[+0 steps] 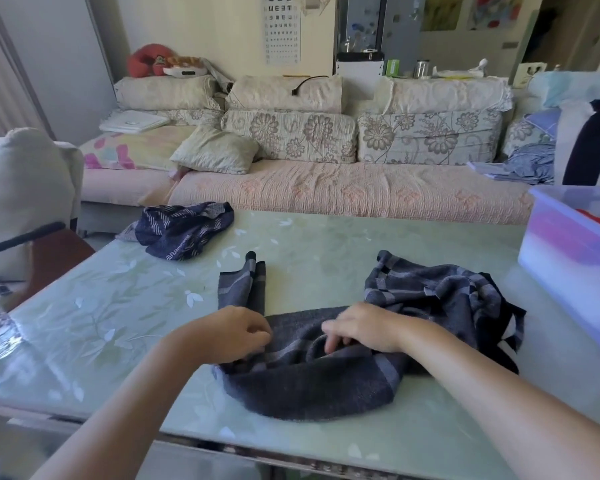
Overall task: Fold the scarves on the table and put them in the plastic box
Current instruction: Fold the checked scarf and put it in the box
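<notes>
view: head, looking down over the table [326, 237]
left arm: bare forearm is coming in from the lower left, angling up toward the table's middle
left hand [232, 332]: is lying knuckles up, fingers curled under, gripping the cloth at the near-left bend of the grey checked scarf [309, 386]
right arm: bare forearm is coming in from the lower right, crossing over the scarf's right part
right hand [364, 329]: is lying palm down, fingers bent down into a fold in the scarf's middle; the fingers are blurred, so I cannot tell if it is pinching or only pressing
scarf look: dark grey, lighter check stripes, lying in a rough U shape; a narrow flat end is pointing away on the left, a bunched, crumpled end is lying on the right, and a thick rumpled band is running along the near side
scarf place: is lying on the table's near middle, directly under both hands, with the hands close together over its near band
second scarf: dark patterned scarf [184, 230] is sitting crumpled at the table's far left, well apart from both hands
plastic box [568, 258]: translucent, is standing at the table's right edge, near the scarf's bunched end, not touching it; something red is showing inside
behind: a floral sofa [326, 188] is running along the far side of the table
</notes>
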A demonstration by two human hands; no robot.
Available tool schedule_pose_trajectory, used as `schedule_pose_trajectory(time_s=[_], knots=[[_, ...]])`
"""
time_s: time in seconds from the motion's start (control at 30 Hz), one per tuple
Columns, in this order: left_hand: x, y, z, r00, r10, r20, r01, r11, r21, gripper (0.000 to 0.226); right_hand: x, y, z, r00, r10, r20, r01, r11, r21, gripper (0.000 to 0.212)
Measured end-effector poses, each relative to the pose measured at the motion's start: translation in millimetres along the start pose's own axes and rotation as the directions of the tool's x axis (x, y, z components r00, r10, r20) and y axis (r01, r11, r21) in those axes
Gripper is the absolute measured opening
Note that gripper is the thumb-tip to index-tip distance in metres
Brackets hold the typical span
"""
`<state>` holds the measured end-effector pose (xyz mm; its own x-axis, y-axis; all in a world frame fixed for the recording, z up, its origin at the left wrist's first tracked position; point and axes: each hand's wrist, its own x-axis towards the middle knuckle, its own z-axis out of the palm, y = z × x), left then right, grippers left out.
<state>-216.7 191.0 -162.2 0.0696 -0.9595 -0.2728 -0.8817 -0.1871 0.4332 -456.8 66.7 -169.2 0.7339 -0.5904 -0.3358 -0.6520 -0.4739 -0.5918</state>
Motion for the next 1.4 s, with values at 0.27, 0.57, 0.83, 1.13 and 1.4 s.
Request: schedule_pose_trajectory(time_s=[0.27, 0.57, 0.83, 1.13, 1.4], knots=[[43, -31, 20, 0.968, -0.020, -0.249, 0.110, 0.929, 0.353, 0.041, 42, 8, 32, 0.996, -0.094, -0.011, 0.086, 0.948, -0.306, 0.050], [57, -52, 16, 0.944, -0.164, -0.285, 0.294, 0.809, 0.509, 0.057, 52, 51, 4, 0.928, 0.193, -0.319, -0.332, 0.817, -0.471, 0.053], [56, -48, 14, 0.939, 0.112, -0.325, 0.007, 0.939, 0.343, 0.028, 43, 0, 43, 0.815, -0.488, -0.312, 0.327, 0.832, -0.448, 0.031], [39, -78, 24, 0.891, 0.303, -0.337, -0.240, 0.946, 0.217, 0.008, 52, 5, 47, 0.771, -0.463, -0.438, 0.308, 0.873, -0.379, 0.015], [5, -54, -6, 0.827, 0.202, -0.524, -0.156, 0.979, 0.130, 0.008, 20, -21, 28, 0.953, -0.219, -0.210, 0.195, 0.972, -0.130, 0.018]])
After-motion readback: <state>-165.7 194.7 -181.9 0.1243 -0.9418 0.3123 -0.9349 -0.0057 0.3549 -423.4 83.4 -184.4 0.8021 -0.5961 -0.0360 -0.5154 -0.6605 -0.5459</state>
